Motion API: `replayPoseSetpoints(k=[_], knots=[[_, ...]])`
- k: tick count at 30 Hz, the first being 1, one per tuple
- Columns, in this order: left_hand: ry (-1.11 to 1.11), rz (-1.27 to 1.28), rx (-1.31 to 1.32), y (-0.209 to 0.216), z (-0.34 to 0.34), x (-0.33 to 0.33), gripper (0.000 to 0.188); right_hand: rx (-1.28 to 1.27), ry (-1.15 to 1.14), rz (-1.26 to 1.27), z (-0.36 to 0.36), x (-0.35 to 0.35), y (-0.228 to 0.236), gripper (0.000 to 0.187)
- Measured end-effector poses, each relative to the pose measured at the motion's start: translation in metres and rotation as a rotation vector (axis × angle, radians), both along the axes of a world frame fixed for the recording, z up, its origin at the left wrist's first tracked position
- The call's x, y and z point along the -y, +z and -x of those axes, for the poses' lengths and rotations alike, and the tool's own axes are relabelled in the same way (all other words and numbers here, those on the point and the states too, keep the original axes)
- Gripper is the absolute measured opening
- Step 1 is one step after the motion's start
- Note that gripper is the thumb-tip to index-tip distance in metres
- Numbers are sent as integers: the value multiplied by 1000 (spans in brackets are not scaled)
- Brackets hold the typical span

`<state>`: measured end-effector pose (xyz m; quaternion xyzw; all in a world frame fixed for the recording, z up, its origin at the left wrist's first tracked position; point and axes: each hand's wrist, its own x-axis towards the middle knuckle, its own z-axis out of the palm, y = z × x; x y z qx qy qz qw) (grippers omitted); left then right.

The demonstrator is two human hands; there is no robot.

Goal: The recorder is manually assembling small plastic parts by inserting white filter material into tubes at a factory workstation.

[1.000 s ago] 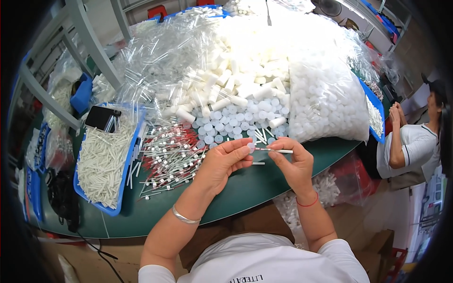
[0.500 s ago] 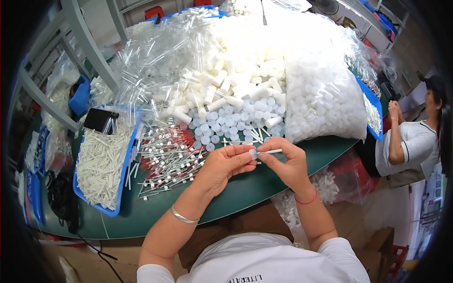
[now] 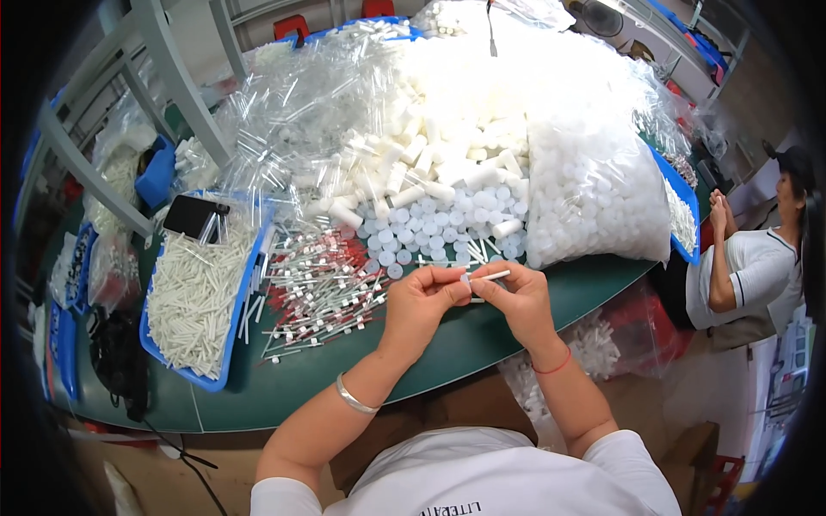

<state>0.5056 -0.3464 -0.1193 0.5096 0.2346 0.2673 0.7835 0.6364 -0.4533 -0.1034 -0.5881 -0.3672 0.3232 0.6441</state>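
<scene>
Over the near edge of the green table my two hands meet at the fingertips. My left hand (image 3: 426, 299) is closed, pinching a small translucent white cap (image 3: 465, 278), which its fingers partly hide. A thin white stick (image 3: 494, 276) lies between the thumb and fingers of my right hand (image 3: 520, 301), its inner end at the cap. Whether the stick sits inside the cap I cannot tell. Just beyond the hands lie a heap of round translucent caps (image 3: 430, 225) and several loose white sticks (image 3: 482, 249). Left of them spreads a pile of thin rods with white ends and red parts (image 3: 323, 288).
A blue tray (image 3: 225, 365) of white sticks, with a black phone (image 3: 196, 218) on top, stands left. Behind are white cylinders (image 3: 413, 168), clear plastic bags (image 3: 275, 120) and a full bag (image 3: 598, 198). Grey metal bars (image 3: 176, 82) rise at left; another person (image 3: 748, 258) sits right.
The view has shifted slightly, so table things appear a little further right. My left fingers have curled closer round the cap, and my hands are closer together. The stick stays in my right hand.
</scene>
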Motion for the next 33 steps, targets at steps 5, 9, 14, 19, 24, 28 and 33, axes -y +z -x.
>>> replayPoseSetpoints(k=[5, 9, 14, 19, 24, 28, 33], knots=[[-28, -116, 1, 6, -6, -13, 25, -103, -15, -103, -18, -4, -4, 12], [201, -497, -135, 25, 0, -31, 23, -87, -153, -211, -30, 4, 25, 3], [152, -1114, -275, 23, -6, -27, 10, -40, -214, -244, -46, 18, 26, 5], [-42, -1445, -337, 0, -14, 1, 12, -97, -216, -242, -43, 23, 21, 11], [-91, -1492, -363, -5, -16, 10, 15, -105, -140, -159, -39, 21, 13, 13], [6, -1389, -375, 21, -22, -11, 16, -97, -116, -133, -36, 16, 15, 16], [296, -1723, -357, 31, -64, -75, 10, -119, -113, -151, -36, 12, 17, 16]])
